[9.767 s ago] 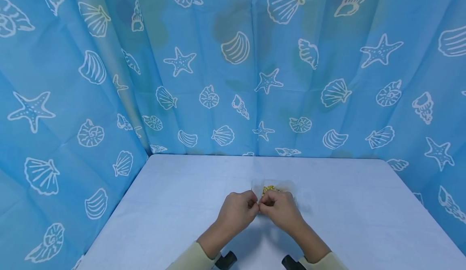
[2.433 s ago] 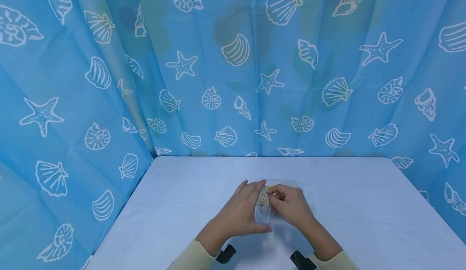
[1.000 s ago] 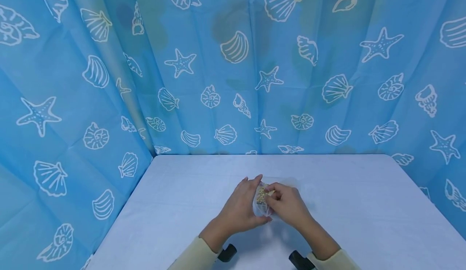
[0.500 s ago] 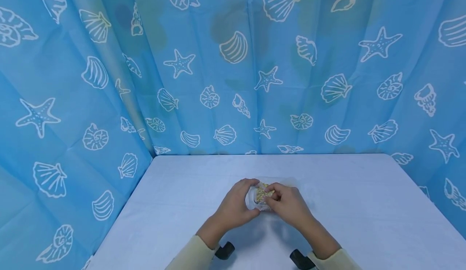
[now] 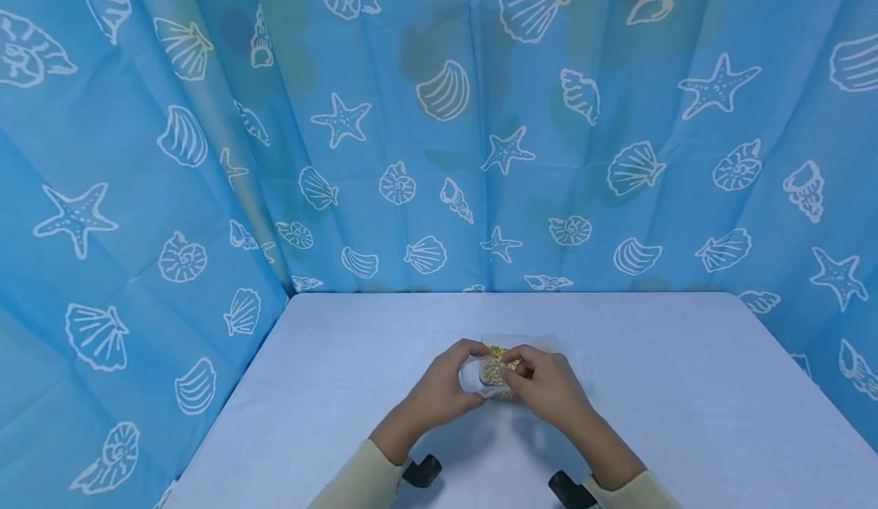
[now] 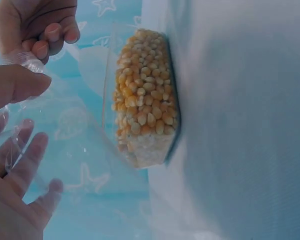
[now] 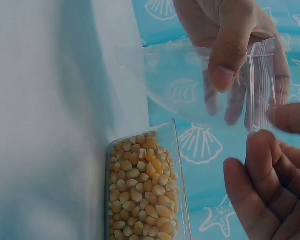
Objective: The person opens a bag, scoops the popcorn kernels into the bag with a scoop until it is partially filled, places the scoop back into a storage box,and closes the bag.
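A clear zip bag is stretched between both hands, its ridged zip strip on the right-hand side. My left hand holds it by the side, thumb on one face and fingers seen through the film behind it. With thumb and index finger, my right hand pinches the edge at the zip strip; its other fingers curl in. Beside the hands in both wrist views stands a clear container, filled with yellow corn kernels. The bag hangs in front of the container in the head view, with kernels showing between the hands.
The container stands on a white-covered table. Behind and to the left hangs a blue curtain printed with white shells and starfish. A black wrist camera sits below the left hand, another below the right.
Earliest, the fingertips of both hands met before the container. Later the left hand spread wide along the bag; now its fingers curve in and the bag lies flatter. The right hand keeps its pinch.
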Action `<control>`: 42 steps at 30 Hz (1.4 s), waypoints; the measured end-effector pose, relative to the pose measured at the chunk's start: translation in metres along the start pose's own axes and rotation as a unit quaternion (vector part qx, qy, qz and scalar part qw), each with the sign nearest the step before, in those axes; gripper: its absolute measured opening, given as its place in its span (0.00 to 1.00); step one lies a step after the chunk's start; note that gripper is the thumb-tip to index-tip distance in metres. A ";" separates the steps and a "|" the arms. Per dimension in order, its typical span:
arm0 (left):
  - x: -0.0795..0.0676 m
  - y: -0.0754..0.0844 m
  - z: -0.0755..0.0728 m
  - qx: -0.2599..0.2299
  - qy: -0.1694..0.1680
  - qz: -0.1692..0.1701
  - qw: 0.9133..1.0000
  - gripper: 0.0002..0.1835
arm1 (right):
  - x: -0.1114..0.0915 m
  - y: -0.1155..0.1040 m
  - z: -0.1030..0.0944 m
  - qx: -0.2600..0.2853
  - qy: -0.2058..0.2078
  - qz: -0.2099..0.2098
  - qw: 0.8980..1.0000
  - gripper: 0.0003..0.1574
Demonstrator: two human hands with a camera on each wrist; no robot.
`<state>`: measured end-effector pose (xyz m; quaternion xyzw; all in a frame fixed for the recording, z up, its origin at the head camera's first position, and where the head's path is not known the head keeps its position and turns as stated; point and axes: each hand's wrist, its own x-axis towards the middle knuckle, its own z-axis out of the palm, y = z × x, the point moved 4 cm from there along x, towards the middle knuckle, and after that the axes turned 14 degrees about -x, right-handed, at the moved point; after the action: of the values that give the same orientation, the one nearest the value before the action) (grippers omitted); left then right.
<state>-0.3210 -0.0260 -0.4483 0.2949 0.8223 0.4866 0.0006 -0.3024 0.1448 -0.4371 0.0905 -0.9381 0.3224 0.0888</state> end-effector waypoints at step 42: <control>-0.001 -0.018 -0.012 -0.011 0.026 -0.041 0.999 0.31 | 0.012 0.026 -0.028 -0.074 0.015 0.041 0.996 0.18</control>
<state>-0.3323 -0.0425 -0.4561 0.2485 0.8278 0.5030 0.0026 -0.3171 0.1811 -0.4277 0.0402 -0.9609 0.2565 0.0957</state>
